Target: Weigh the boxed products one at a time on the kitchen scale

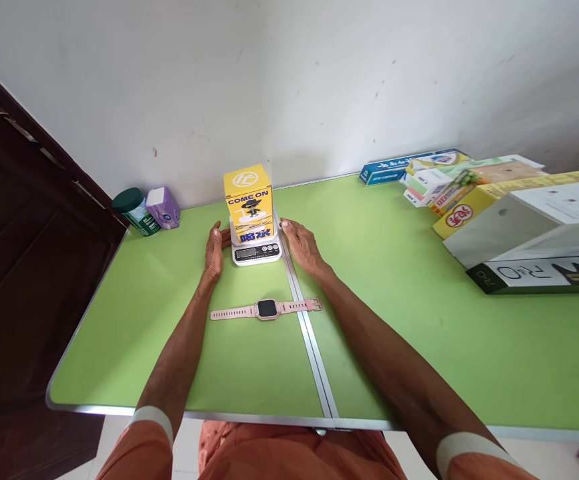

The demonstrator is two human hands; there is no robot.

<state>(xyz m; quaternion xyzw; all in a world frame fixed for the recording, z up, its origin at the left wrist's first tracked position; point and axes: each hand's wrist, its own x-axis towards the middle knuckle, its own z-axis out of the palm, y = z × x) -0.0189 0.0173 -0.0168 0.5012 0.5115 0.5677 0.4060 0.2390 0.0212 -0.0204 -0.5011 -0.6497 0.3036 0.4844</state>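
A yellow box (249, 207) with "COME ON" printed on its front stands upright on a small white kitchen scale (257, 256). The scale's dark front panel, with a display and round buttons, faces me. My left hand (214, 249) is at the scale's left side, thumb up, its fingertips reaching in against the edge. On the opposite side my right hand (303, 247) curls in, thumb by the scale's edge and the other fingers mostly hidden. Between my forearms a pink smartwatch (267, 308) lies flat with its strap stretched out, its screen dark.
A dark green-lidded jar (137, 212) and a purple packet (163, 208) stand at the back left. Along the right lie a blue box (384, 172), several other cartons and a white box (499, 223) on a black one (534, 275). A metal seam (314, 353) crosses the green table (249, 380).
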